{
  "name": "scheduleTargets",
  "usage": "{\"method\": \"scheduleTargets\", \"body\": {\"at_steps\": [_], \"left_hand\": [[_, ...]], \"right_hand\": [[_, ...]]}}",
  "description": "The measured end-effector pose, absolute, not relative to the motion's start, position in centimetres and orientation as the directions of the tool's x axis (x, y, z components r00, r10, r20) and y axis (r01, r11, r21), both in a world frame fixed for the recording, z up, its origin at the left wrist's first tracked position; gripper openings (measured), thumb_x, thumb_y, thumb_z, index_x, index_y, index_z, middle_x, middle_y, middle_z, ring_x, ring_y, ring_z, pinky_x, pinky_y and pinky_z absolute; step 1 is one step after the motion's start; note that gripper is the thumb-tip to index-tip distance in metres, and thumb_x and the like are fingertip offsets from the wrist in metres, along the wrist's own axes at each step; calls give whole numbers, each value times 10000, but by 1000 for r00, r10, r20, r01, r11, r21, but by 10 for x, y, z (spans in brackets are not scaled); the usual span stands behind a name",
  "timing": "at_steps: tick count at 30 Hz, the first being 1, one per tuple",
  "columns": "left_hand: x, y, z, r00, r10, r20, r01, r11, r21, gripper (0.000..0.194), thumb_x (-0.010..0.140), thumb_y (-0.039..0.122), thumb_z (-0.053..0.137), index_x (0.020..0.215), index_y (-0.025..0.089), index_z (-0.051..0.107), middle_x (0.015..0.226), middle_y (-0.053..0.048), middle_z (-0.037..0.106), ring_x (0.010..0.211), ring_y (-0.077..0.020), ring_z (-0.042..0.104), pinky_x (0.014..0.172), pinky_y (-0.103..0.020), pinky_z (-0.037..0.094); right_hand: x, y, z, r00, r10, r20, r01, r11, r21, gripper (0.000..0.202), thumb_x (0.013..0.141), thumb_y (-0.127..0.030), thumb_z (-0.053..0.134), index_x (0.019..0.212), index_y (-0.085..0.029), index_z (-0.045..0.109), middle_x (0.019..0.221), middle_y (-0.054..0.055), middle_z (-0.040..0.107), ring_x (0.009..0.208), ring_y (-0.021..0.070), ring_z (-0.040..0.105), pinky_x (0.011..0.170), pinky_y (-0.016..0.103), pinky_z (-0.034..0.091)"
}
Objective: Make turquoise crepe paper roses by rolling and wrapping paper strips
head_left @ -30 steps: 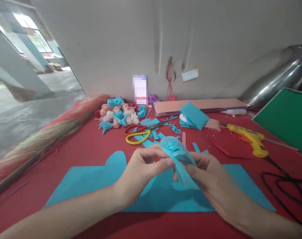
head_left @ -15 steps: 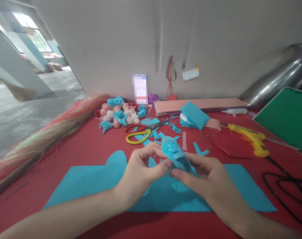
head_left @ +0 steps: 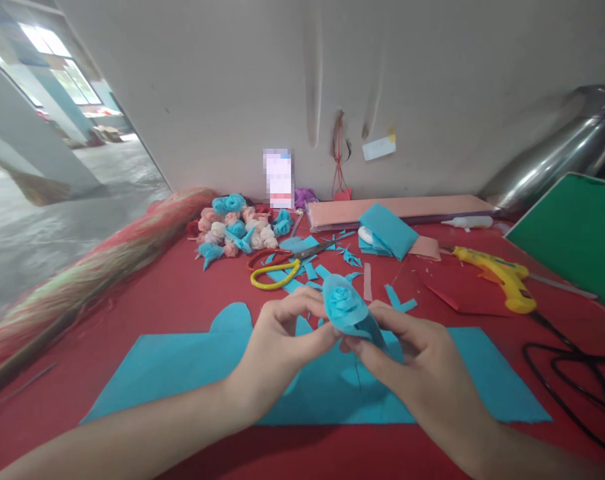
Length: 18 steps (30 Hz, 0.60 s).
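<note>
Between both hands I see a blue crepe-paper rose point(head_left: 343, 303), its rolled petals facing up toward me. My left hand point(head_left: 287, 340) is closed, thumb and fingers pinching the flower's left side near its base. My right hand point(head_left: 412, 353) grips the lower right side, where a petal wraps round the bloom. A thin dark wire point(head_left: 358, 377) shows below the rose. Beneath the hands lies a wide sheet of blue crepe paper point(head_left: 182, 367), with a rounded blue petal point(head_left: 232, 317) across its back edge.
Scissors with red and yellow handles point(head_left: 277, 275) lie among blue scraps. Behind them is a pile of paper roses point(head_left: 237, 230). Folded blue paper point(head_left: 390, 233) and a pink paper pack point(head_left: 397, 211) are at the back. A yellow glue gun point(head_left: 502, 273) with a black cord lies at right.
The rose has turned slightly, so its top faces me more and its outer petal sits closer round it. Both hands keep their hold, and the view has shifted a little.
</note>
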<state>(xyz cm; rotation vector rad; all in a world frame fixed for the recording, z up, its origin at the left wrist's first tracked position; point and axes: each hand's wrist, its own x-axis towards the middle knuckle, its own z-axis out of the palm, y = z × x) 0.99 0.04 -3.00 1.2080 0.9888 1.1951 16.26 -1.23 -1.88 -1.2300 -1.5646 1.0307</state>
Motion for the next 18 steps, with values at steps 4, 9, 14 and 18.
{"method": "scheduleTargets", "body": {"at_steps": [4,9,14,18], "left_hand": [[10,0,-29,151,988,37,-142,-15,990,109,695,265,733,665,163,709,701,-33,672,648,-164,587,638,-292,479],[11,1,-31,164,985,48,-149,-23,989,110,708,247,725,623,181,705,759,-23,666,678,-152,581,662,-284,475],[9,2,-29,226,970,90,-128,-62,990,118,754,234,698,651,195,742,759,-23,665,738,-157,589,705,-277,472],[6,5,-28,241,960,145,-101,-124,987,38,759,244,711,746,208,710,791,-11,649,833,-172,583,797,-292,458]], "right_hand": [[164,-11,-20,-162,968,190,269,228,-936,148,780,-216,565,672,-209,666,657,-35,620,630,108,562,581,189,451],[167,-9,-21,-165,956,244,295,284,-912,150,764,-162,558,675,-216,665,650,-41,623,620,104,562,580,178,458],[166,-9,-17,-134,968,214,266,243,-933,149,767,-209,590,632,-221,650,624,-38,612,622,113,563,576,192,459],[165,-11,-13,-124,986,110,221,136,-966,158,758,-261,605,615,-216,654,610,-34,606,610,118,573,559,204,453]]}}
